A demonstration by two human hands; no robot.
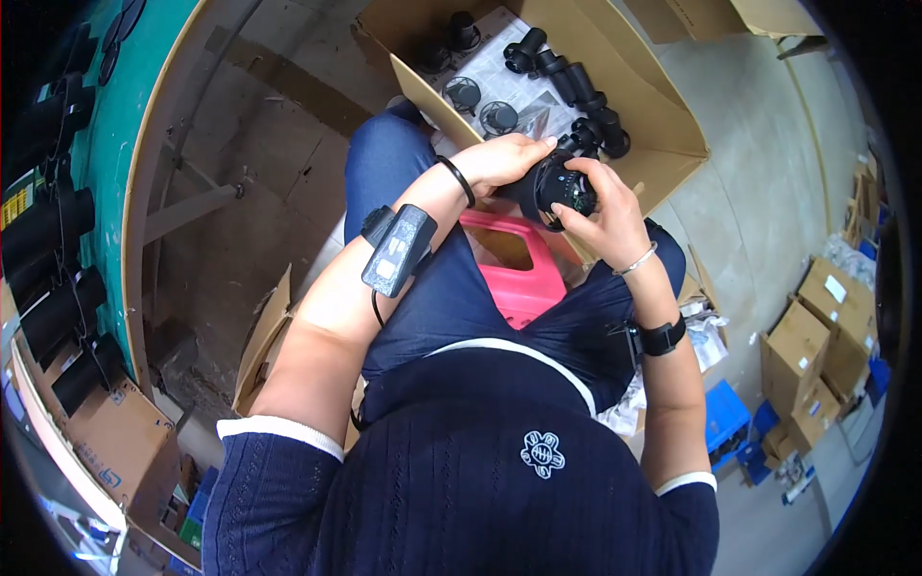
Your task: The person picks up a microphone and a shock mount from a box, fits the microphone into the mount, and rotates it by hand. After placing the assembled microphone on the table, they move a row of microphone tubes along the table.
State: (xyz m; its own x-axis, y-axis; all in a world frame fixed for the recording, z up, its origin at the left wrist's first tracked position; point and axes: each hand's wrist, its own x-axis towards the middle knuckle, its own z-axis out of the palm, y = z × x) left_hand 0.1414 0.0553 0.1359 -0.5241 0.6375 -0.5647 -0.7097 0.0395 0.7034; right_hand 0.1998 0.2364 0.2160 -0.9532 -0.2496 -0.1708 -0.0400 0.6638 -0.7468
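Note:
Over my lap and at the near edge of an open cardboard box, both hands hold a black cylinder with a round end full of small parts. Its exact kind is not clear. My left hand is closed around its left side, with the thumb along the top and most of the fingers hidden beneath. Thumb and fingers of my right hand are curled over the rim of its right end. Just beyond my hands, the cardboard box contains several similar black cylinders and round black pieces on a pale sheet.
A pink plastic stool shows between my legs. To the left stands a green-topped table with several black cylinders and cables along it. Cardboard boxes are stacked on the floor at right, near a blue bin.

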